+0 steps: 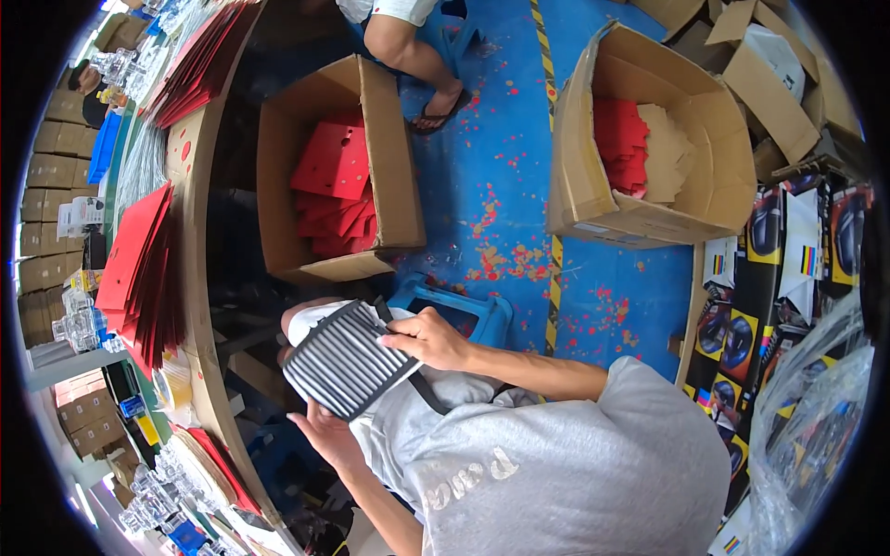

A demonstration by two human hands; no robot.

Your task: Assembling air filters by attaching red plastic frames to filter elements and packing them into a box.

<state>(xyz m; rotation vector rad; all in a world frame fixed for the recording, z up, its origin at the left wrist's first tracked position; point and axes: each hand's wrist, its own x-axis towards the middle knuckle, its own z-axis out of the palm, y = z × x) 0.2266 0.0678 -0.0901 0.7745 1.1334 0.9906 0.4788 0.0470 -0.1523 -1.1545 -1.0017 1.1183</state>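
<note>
A ribbed grey-and-black panel (348, 360) with a dark frame, somewhat like a pleated filter, lies tilted over my lap. My right hand (434, 339) grips its upper right side, thumb and fingers pressed on the ribbed face. At the lower edge, my left hand (330, 437) holds the panel with its fingertips, the thumb standing apart. A black strap (428, 396) runs from beside the panel across my grey shirt; whether it is joined to the panel I cannot tell. The panel's underside is hidden.
A cardboard box (394, 176) of red sheets stands ahead; another box (723, 139) holds red and brown sheets. A blue stool (491, 320) is beside my lap. Red sheets (134, 269) lie on the left workbench (197, 232). A seated person's leg (422, 65) shows beyond. Printed cartons (732, 343) line the right.
</note>
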